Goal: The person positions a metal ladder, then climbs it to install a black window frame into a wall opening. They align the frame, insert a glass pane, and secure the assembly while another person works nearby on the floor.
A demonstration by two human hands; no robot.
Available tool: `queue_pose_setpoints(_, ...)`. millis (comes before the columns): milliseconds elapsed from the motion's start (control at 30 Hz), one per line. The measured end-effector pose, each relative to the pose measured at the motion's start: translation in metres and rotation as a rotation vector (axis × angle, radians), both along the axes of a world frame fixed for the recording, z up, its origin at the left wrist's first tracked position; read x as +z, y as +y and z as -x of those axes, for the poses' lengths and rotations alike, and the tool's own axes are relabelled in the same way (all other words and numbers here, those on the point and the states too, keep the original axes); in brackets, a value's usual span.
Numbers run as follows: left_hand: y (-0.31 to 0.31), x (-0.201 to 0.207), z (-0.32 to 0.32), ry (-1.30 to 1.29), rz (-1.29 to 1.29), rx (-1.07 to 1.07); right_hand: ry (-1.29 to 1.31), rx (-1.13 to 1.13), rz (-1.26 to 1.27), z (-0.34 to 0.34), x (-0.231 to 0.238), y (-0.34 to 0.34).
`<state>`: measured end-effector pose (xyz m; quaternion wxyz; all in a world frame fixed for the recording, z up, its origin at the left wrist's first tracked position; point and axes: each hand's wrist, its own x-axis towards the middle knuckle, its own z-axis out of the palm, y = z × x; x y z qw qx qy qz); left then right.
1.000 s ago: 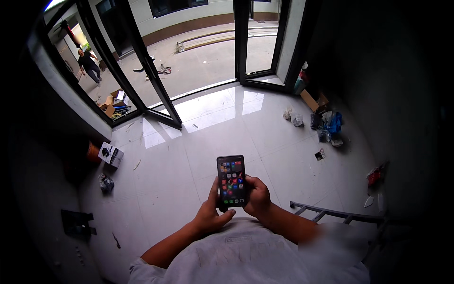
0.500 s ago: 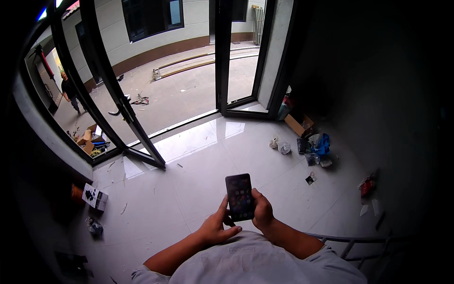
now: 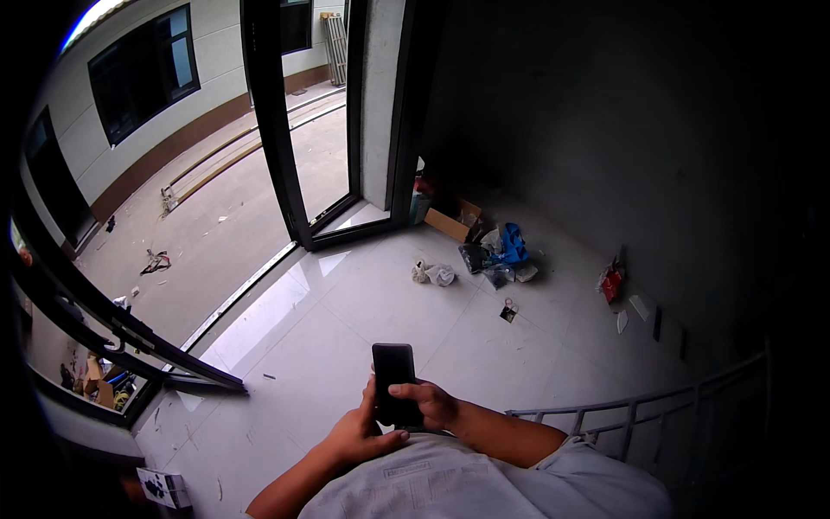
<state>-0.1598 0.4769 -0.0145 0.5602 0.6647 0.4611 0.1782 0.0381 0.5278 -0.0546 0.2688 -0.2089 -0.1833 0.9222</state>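
A dark smartphone [image 3: 393, 359] is held upright before my chest, its screen black. Around its left edge and lower part, my left hand [image 3: 359, 432] is closed, with the thumb along the bottom. My right hand [image 3: 430, 404] grips the lower right side, and its thumb lies across the screen. The other fingers of both hands are partly hidden behind the phone.
Black-framed glass doors [image 3: 130, 333] stand open onto a paved yard. Plastic bags [image 3: 432, 273], a cardboard box [image 3: 450, 223] and a blue bag [image 3: 514, 244] lie by the right wall. A metal railing [image 3: 631, 419] curves at lower right; a white box [image 3: 162, 487] sits lower left.
The view has swung to the right, so the doors sit farther left. My right thumb has moved from the phone's edge onto its screen, which has gone from lit icons to black.
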Motion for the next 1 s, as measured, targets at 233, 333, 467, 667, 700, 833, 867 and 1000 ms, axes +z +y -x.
queue_pose_setpoints(233, 0.081, 0.012, -0.005, 0.273, 0.17, -0.033, -0.706, 0.165, -0.517, -0.039, -0.068, 0.096)
queue_pose_setpoints(333, 0.094, -0.035, 0.004, -0.101, 0.329, 0.032, -1.393, 0.619, -0.772, -0.09, -0.14, 0.106)
queue_pose_setpoints(467, 0.12, -0.019, 0.001, -0.016, 0.389, 0.03, -1.285, 1.427, -0.56, -0.185, -0.217, 0.065)
queue_pose_setpoints(667, 0.149, 0.013, 0.008, -0.203, 0.295, 0.189, -0.914, 1.078, -0.247, -0.261, -0.269, -0.037)
queue_pose_setpoints(700, 0.154, 0.034, 0.01, -0.317, 0.326, 0.237, -0.886, 1.085, -0.286, -0.264, -0.266, -0.041)
queue_pose_setpoints(833, 0.168, 0.103, 0.018, -0.789, 0.299, 0.077, -0.859, 0.926, -0.49, -0.217, -0.224, -0.009)
queue_pose_setpoints(867, 0.173, 0.11, 0.023, -0.757, 0.349, 0.033, -0.925, 0.905, -0.558, -0.212, -0.233, -0.013)
queue_pose_setpoints(1000, 0.184, 0.102, 0.033, -0.642, 0.444, -0.124, -1.165, 0.818, -0.695, -0.154, -0.203, 0.028)
